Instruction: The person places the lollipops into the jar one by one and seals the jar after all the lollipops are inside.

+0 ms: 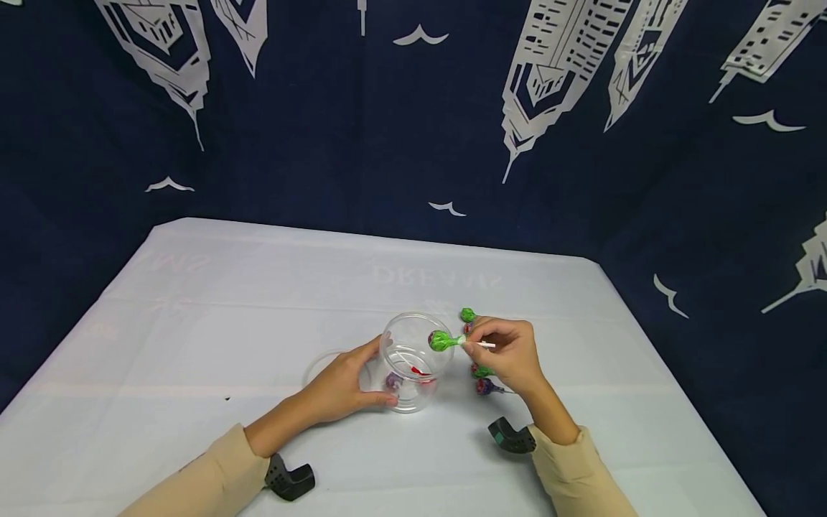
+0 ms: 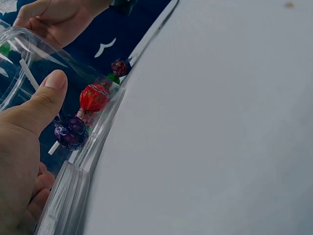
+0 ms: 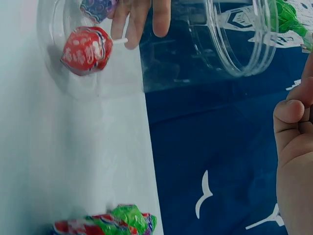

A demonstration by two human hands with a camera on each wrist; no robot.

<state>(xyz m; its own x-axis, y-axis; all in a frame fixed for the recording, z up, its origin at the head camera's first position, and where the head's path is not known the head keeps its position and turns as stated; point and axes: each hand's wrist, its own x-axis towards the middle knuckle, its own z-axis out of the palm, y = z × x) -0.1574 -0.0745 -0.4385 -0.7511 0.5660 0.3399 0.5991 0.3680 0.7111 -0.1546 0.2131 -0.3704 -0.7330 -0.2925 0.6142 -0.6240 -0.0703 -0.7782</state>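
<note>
My left hand [image 1: 339, 388] grips the side of a clear plastic jar [image 1: 395, 350], which stands upright on the table. Inside, at the bottom, lie a purple lollipop [image 2: 71, 132] and a red lollipop [image 2: 94, 98]. Above the jar's mouth, my right hand [image 1: 510, 353] pinches a green-wrapped lollipop [image 1: 442, 340] by its white stick, with the candy end pointing left over the opening. More lollipops lie right of the jar, among them a dark blue and red one [image 1: 484, 387] and a green one [image 1: 468, 314]; the right hand partly hides this row.
A clear round lid [image 1: 311, 365] lies left of the jar, partly behind the left hand. The white tablecloth [image 1: 161, 345] has a small dark speck [image 1: 227, 398] at left. A dark blue curtain [image 1: 323, 143] with white building prints hangs behind the table.
</note>
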